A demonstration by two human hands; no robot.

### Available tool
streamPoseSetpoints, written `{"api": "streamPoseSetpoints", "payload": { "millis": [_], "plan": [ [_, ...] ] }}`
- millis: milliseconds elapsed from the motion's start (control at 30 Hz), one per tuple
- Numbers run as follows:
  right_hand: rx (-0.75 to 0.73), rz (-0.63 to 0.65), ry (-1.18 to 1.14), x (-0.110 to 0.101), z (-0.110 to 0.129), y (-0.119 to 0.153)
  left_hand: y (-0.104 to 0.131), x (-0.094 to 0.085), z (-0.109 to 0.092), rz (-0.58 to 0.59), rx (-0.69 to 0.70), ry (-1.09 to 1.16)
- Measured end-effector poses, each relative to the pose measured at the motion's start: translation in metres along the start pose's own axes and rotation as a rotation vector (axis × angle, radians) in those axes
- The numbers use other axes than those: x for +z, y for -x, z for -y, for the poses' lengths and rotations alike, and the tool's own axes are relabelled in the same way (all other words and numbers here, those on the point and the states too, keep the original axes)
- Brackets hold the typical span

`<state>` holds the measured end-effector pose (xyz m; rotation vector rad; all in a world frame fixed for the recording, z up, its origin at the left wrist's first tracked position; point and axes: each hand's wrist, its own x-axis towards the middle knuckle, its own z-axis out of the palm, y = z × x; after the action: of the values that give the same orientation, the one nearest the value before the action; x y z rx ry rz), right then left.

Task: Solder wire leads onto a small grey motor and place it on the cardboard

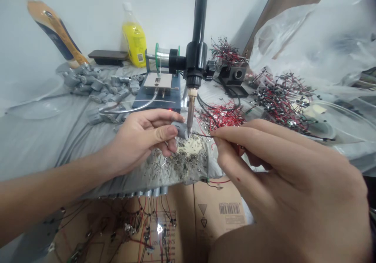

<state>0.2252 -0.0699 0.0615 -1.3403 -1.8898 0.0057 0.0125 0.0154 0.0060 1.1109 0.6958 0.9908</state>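
My left hand (149, 135) grips a small grey cylindrical part (179, 129) between thumb and fingers. The tip of an upright soldering iron (190, 108) comes down at the right end of that part. From the right, my right hand (282, 169) pinches a thin dark wire (202, 135) between thumb and forefinger, and the wire's far end reaches toward the iron's tip. Whether the wire touches the part is too small to tell. Beneath the tip lies a pale pad (192, 147) strewn with dark bits of solder.
Behind stand a solder spool (163, 59) on a blue box (138, 101) and a yellow bottle (134, 39). Grey cylinders (96, 83) lie at left; red wires (226, 118) and a tangled wire pile (279, 98) are at right. Below the edge is a cardboard box (217, 204).
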Motion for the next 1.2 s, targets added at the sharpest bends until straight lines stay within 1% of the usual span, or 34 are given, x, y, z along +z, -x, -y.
{"api": "streamPoseSetpoints", "payload": {
  "millis": [100, 267, 333, 467, 600, 700, 867, 967, 1200],
  "plan": [
    [0.033, 0.015, 0.029, -0.0005, 0.0019, 0.0006, -0.0003, 0.0001, 0.0001, -0.004, -0.007, -0.007],
    [-0.009, -0.014, 0.017, 0.0001, -0.0011, 0.0008, 0.0003, 0.0002, -0.0004, -0.007, 0.000, 0.001],
    [0.006, 0.002, 0.035, 0.0010, -0.0025, 0.0002, 0.0004, 0.0007, -0.0011, -0.012, -0.008, -0.015],
    [0.008, -0.007, 0.033, 0.0030, -0.0033, -0.0017, 0.0001, 0.0015, -0.0015, -0.015, 0.001, -0.030],
    [0.036, 0.029, 0.042, 0.0038, -0.0037, -0.0020, -0.0002, 0.0009, -0.0009, -0.012, 0.000, -0.019],
    [0.005, 0.014, 0.005, 0.0039, -0.0049, -0.0001, 0.0000, 0.0004, -0.0012, -0.015, -0.003, -0.028],
    [0.010, 0.021, 0.018, 0.0040, -0.0056, -0.0004, 0.0003, 0.0004, -0.0019, -0.030, -0.014, -0.072],
    [-0.003, 0.002, 0.018, 0.0039, -0.0045, -0.0016, 0.0000, 0.0000, -0.0013, -0.024, -0.008, -0.056],
    [0.016, 0.012, 0.019, 0.0017, -0.0035, 0.0032, -0.0004, -0.0009, -0.0003, -0.001, 0.002, -0.004]
  ]
}}
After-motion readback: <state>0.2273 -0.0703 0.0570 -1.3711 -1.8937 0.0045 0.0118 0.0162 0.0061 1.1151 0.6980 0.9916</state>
